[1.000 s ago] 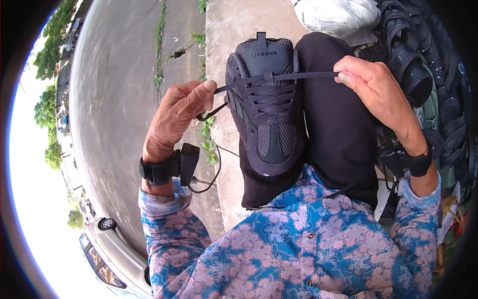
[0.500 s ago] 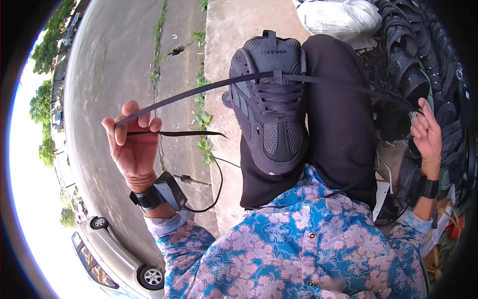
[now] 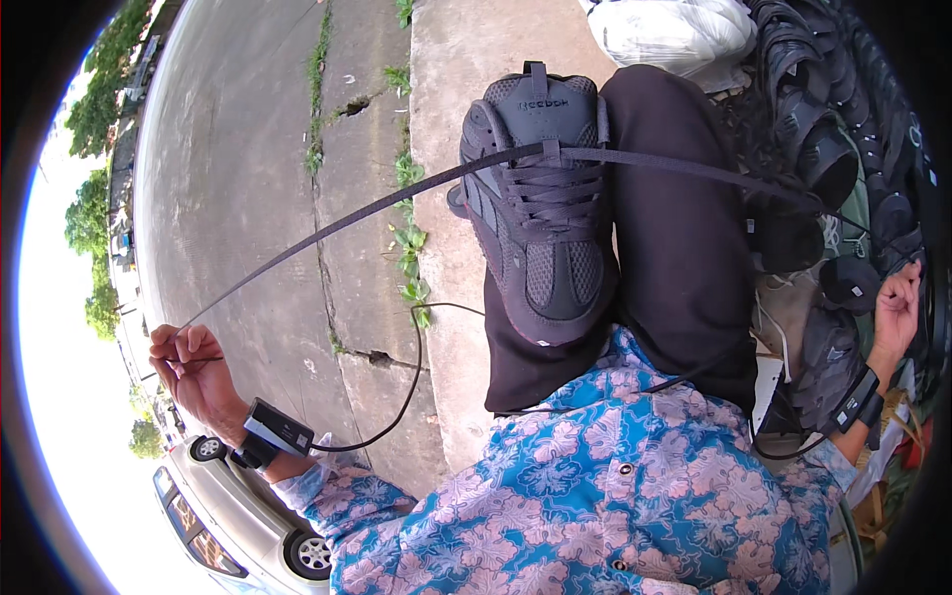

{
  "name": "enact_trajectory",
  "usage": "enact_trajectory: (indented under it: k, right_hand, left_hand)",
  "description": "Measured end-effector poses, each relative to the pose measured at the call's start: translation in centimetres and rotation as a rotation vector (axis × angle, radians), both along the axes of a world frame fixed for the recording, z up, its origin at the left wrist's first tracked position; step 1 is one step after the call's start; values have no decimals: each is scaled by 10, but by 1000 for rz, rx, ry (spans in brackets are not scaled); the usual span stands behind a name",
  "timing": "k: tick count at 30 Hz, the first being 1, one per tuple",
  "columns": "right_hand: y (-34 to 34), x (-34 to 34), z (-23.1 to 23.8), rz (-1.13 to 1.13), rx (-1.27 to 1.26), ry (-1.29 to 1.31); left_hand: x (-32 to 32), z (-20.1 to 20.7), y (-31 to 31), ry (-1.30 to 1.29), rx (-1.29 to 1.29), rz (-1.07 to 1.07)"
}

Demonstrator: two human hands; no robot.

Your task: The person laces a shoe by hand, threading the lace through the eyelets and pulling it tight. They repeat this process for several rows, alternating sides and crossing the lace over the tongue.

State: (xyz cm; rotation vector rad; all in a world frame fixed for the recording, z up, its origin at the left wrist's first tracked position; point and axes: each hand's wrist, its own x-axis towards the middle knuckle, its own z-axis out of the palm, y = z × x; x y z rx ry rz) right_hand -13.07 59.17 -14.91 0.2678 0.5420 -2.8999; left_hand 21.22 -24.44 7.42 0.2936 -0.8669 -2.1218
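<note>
A dark grey sneaker (image 3: 555, 208) rests on my left thigh, its toe toward me. Its lower eyelets are laced, and the flat black shoelace (image 3: 397, 193) passes through the loop on the tongue. From there the two lace ends run out to either side, pulled fairly straight. Far out to the left, my left hand (image 3: 193, 367) is closed around one end. My right hand (image 3: 897, 302), out at the right by the heaped shoes, pinches the other end; the lace is hard to follow against that dark pile.
Many black shoes (image 3: 818, 149) are heaped along the right. Behind my knee lies a white plastic bag (image 3: 674, 40). A concrete ledge (image 3: 451, 377) and a cracked pavement (image 3: 248, 149) with weeds stretch left, where a silver car (image 3: 233, 506) stands. Cables run from both wrist devices.
Both hands have moved outward and toward me, drawing the lace ends farther from the sneaker. The left fingers have closed more tightly. The sneaker stays almost in place.
</note>
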Motion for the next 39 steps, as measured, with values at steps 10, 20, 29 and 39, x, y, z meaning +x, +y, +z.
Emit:
enact_trajectory:
  k: [10,20,29,39]
  right_hand:
    - [-41,-9,6,47,76,126]
    - [-357,27,109,469,1204,641]
    - [-456,39,117,224,1521,1467]
    - [-459,35,108,221,1527,1462]
  left_hand:
    - [73,30,-36,-218,-156,323]
    - [-77,-20,56,-650,-759,-28]
    - [-191,-85,177,-687,-1413,-363]
    - [-203,-91,183,-723,-1626,-269]
